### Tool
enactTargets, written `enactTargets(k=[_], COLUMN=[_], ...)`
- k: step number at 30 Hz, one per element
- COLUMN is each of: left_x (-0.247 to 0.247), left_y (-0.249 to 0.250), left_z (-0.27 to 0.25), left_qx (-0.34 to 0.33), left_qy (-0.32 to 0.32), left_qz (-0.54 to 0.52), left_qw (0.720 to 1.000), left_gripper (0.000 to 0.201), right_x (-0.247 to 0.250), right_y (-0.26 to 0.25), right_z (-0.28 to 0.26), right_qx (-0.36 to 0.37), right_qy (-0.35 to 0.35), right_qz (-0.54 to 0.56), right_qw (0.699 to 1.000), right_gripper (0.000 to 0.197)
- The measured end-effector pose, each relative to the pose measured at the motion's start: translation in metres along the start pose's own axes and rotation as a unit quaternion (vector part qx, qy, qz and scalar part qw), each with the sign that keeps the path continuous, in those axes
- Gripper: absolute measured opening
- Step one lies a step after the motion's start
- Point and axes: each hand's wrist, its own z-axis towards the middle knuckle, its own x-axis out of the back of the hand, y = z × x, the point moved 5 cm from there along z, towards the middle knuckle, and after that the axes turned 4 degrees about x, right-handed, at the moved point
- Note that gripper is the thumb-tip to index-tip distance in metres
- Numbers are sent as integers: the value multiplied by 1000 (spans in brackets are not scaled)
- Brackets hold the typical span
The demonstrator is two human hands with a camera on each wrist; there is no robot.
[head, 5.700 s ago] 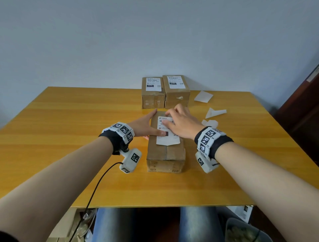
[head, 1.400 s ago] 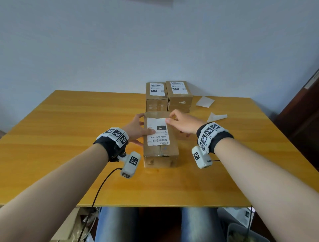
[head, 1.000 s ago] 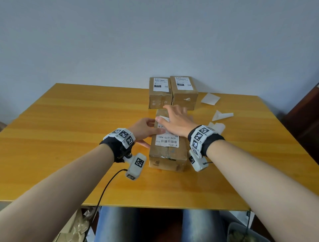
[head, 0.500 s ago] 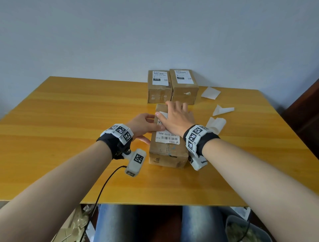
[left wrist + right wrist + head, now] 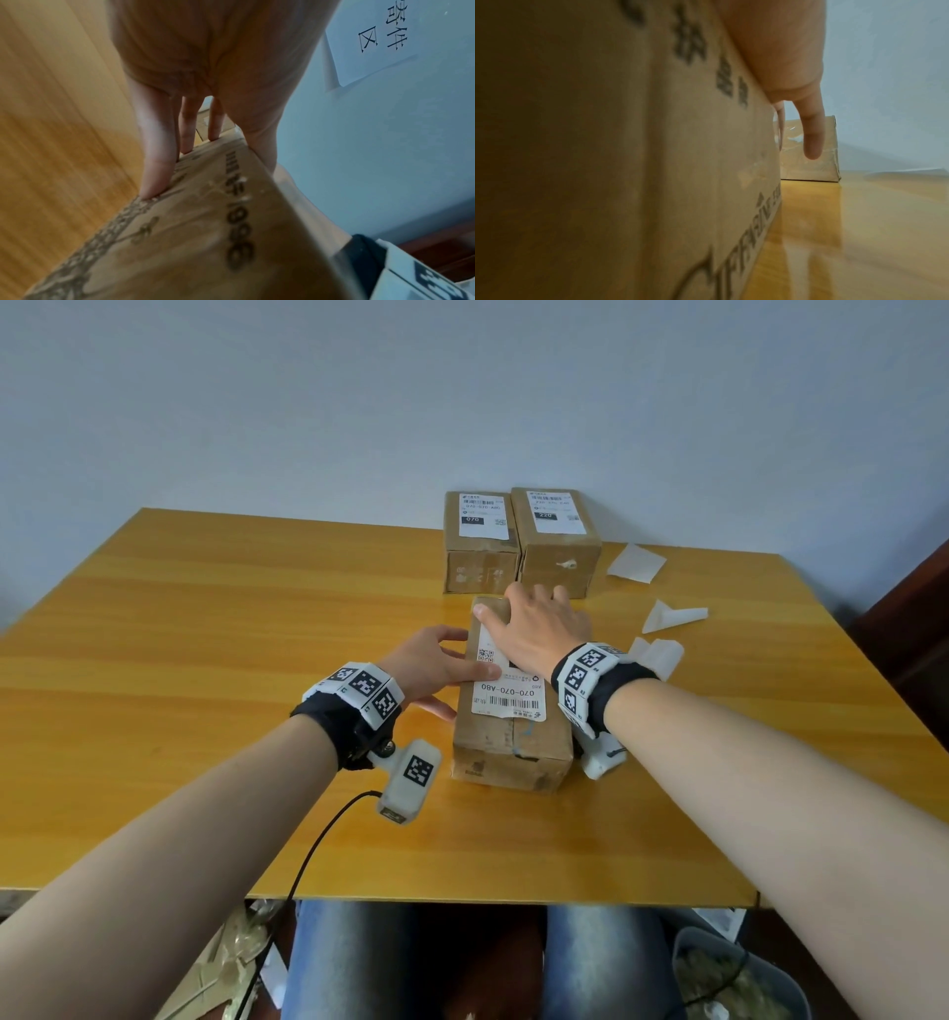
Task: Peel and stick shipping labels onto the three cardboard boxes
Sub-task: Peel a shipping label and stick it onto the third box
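Observation:
The near cardboard box (image 5: 513, 747) lies lengthwise in the middle of the table, with a white shipping label (image 5: 508, 701) on its top. My right hand (image 5: 536, 626) lies flat on the label's far half, fingers straight and reaching the box's far end. In the right wrist view a fingertip (image 5: 813, 142) hangs past the box's side (image 5: 628, 162). My left hand (image 5: 436, 660) rests against the box's left side, thumb on the label's edge. The left wrist view shows straight fingers (image 5: 159, 158) touching the cardboard (image 5: 205, 233). Two labelled boxes (image 5: 480, 541) (image 5: 557, 541) stand side by side behind.
Three white backing papers (image 5: 636, 562) (image 5: 672, 616) (image 5: 660, 654) lie on the wooden table (image 5: 205, 634) to the right of the boxes. The wall runs close behind the far boxes. A cable hangs from my left wrist over the table's front edge.
My right hand has slid along the label from its near part to the box's far end, staying flat on it. The left hand has stayed at the box's left side.

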Motion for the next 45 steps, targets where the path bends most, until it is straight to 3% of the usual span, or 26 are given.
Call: enactTargets(k=[9, 14, 24, 45], left_x=[0, 0, 0, -1], left_y=[0, -1, 0, 0], left_z=[-1, 0, 0, -1], left_qx=[3, 6, 3, -1], left_qy=[6, 10, 6, 8], left_qz=[3, 7, 7, -3], left_qw=[1000, 1000, 1000, 1000], left_gripper=[84, 87, 84, 78], right_x=[4, 8, 11, 15], right_y=[1, -3, -4, 12], right_z=[16, 22, 35, 65], right_qx=[12, 32, 41, 61], right_qy=[23, 47, 63, 119], right_qz=[-47, -81, -108, 18], right_qw=[999, 995, 991, 991], right_gripper=[81, 67, 75, 72])
